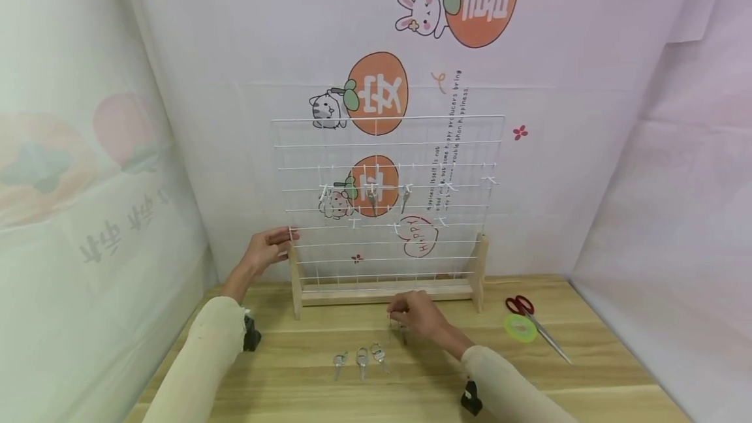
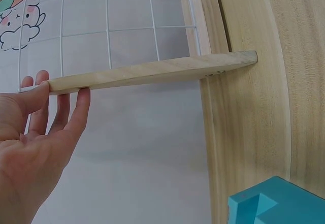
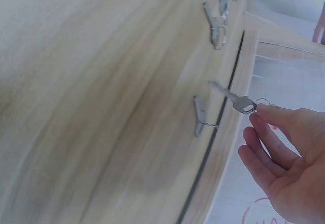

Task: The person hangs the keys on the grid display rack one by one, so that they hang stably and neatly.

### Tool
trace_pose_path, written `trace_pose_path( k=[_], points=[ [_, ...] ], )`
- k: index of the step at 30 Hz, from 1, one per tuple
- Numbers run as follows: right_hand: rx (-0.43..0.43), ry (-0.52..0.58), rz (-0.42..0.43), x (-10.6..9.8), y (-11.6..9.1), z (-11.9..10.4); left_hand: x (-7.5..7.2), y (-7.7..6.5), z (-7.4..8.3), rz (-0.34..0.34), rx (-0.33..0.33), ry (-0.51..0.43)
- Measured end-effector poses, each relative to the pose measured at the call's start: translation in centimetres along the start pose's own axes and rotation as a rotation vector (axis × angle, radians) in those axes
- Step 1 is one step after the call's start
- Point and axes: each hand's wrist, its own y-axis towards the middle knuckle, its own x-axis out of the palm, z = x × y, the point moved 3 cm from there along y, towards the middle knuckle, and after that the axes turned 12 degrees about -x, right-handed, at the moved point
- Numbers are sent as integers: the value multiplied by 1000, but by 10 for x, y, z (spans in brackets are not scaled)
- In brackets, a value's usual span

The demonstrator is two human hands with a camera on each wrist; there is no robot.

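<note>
My left hand (image 1: 267, 250) holds the upper end of the left wooden post (image 2: 127, 75) of a white wire grid rack (image 1: 411, 119), thumb and fingertips on the wood. In the right wrist view, the thumb and forefinger of my right hand (image 3: 289, 153) pinch the ring of a silver key (image 3: 245, 104), whose blade points away. Below that hand another key with a ring (image 3: 198, 117) lies on the table. Several more ringed keys, including a middle one (image 1: 361, 361), lie nearer me. Two keys, one left (image 1: 371, 200) and one right (image 1: 407, 198), hang from the grid.
Several white hooks, one at far right (image 1: 490, 180), sit on the grid. Red-handled scissors (image 1: 546, 338) and a yellow-green disc (image 1: 520, 328) lie at the table's right. A printed white cloth (image 1: 558, 201) hangs behind the rack.
</note>
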Motion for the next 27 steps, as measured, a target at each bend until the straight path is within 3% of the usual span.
trace_pose_path(
  k=[17,27],
  points=[
    [-105,-47,54,-58,1,-27,0,1,-2,0,3,-11],
    [-114,-84,81,-98,2,-39,1,1,-1,-2,9,-4]
  ],
)
